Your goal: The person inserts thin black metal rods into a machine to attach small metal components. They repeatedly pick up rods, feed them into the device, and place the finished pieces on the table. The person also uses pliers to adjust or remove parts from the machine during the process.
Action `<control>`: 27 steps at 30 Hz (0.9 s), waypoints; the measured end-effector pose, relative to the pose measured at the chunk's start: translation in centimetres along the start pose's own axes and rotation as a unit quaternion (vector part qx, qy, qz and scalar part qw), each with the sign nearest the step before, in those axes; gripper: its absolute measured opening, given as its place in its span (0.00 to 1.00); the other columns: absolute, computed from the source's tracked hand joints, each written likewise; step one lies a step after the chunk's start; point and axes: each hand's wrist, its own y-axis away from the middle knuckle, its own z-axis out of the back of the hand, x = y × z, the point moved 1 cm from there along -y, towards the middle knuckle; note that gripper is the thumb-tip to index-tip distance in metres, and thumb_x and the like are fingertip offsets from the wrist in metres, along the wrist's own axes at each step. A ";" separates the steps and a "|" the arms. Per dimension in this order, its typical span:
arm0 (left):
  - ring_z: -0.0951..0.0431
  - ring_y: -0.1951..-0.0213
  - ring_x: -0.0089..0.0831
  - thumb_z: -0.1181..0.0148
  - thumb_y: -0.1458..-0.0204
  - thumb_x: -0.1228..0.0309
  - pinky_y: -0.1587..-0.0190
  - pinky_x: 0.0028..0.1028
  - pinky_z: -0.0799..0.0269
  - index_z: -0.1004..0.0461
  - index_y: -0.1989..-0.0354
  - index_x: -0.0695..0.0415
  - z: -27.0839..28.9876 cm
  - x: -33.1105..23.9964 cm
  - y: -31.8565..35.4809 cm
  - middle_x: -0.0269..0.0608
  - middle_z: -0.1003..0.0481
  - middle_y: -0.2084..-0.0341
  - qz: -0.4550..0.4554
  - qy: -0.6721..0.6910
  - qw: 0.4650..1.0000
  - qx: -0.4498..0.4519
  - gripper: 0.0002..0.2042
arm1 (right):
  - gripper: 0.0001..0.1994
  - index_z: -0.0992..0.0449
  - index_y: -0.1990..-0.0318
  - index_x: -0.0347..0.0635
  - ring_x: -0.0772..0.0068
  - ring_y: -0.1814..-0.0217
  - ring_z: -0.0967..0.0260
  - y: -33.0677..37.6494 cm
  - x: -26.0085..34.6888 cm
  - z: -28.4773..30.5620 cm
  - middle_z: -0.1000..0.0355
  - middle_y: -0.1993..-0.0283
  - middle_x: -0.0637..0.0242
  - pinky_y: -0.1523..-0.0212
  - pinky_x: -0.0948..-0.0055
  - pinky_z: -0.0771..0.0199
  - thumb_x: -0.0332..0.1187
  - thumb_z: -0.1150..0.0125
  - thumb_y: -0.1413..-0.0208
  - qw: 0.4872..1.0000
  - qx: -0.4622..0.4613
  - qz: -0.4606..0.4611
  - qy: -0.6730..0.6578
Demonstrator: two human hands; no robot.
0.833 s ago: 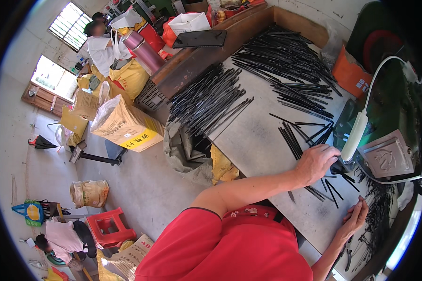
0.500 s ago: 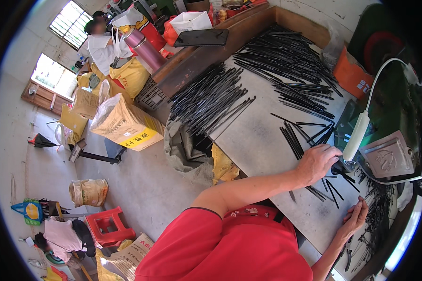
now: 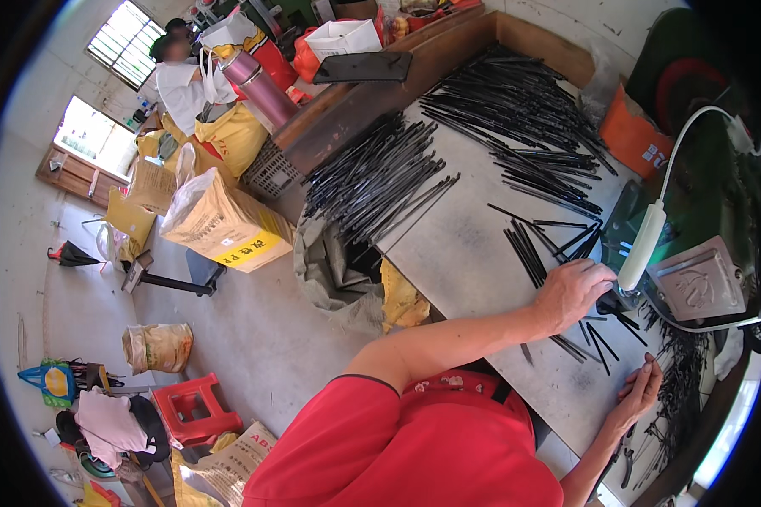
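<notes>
The left arm (image 3: pixel 457 342) stretches over the table (image 3: pixel 473 228), the left hand (image 3: pixel 573 294) curled by the lamp (image 3: pixel 643 245); the right hand (image 3: pixel 638 395) bends loosely — whether either pinches anything, I cannot tell. Black rods (image 3: pixel 516 106) lie heaped beyond the left hand.

Black rods (image 3: pixel 507 100): slender, straight, lying on table (image 3: pixel 457 253). Large heap at far end; second heap at left edge, ends overhanging. Loose rods mid-table, some crossing. Thin black strands (image 3: pixel 683 376): tangled, massed at right side.
</notes>
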 end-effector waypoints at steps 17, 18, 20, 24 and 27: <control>0.27 0.69 0.45 0.46 0.48 0.75 0.65 0.38 0.30 0.30 0.66 0.62 -0.2 0.2 0.0 0.46 0.28 0.74 0.011 0.003 1.000 0.012 0.04 | 0.14 0.26 0.53 0.40 0.92 0.83 0.54 0.0 0.2 -0.1 0.42 0.78 0.78 0.84 0.88 0.57 0.38 0.52 0.36 1.000 0.001 0.001 0.006; 0.26 0.69 0.45 0.46 0.48 0.75 0.65 0.38 0.30 0.30 0.66 0.62 -0.2 0.2 0.0 0.46 0.28 0.74 0.012 0.005 1.000 0.012 0.04 | 0.13 0.26 0.53 0.40 0.92 0.83 0.55 0.0 0.1 -0.1 0.41 0.78 0.78 0.84 0.88 0.58 0.38 0.52 0.36 1.000 0.001 0.003 0.002; 0.26 0.69 0.45 0.46 0.48 0.75 0.65 0.38 0.30 0.30 0.66 0.62 -0.2 0.1 0.0 0.46 0.28 0.74 0.014 0.007 1.000 0.011 0.04 | 0.13 0.26 0.53 0.40 0.92 0.83 0.55 -0.1 -0.1 -0.1 0.41 0.79 0.78 0.85 0.89 0.58 0.37 0.52 0.36 1.000 0.001 0.007 -0.001; 0.26 0.69 0.44 0.46 0.48 0.75 0.65 0.37 0.30 0.30 0.66 0.63 -0.2 0.1 0.0 0.46 0.28 0.74 0.008 0.011 1.000 0.007 0.04 | 0.14 0.26 0.53 0.39 0.92 0.83 0.54 -0.1 -0.2 -0.1 0.41 0.78 0.78 0.84 0.88 0.57 0.38 0.51 0.36 1.000 0.000 0.005 0.000; 0.26 0.69 0.44 0.46 0.48 0.75 0.65 0.37 0.30 0.30 0.66 0.63 -0.2 0.1 0.0 0.46 0.27 0.74 0.008 0.012 1.000 0.004 0.04 | 0.14 0.26 0.53 0.39 0.92 0.83 0.54 -0.2 -0.3 0.0 0.41 0.78 0.78 0.84 0.88 0.58 0.38 0.51 0.36 1.000 0.002 0.005 0.001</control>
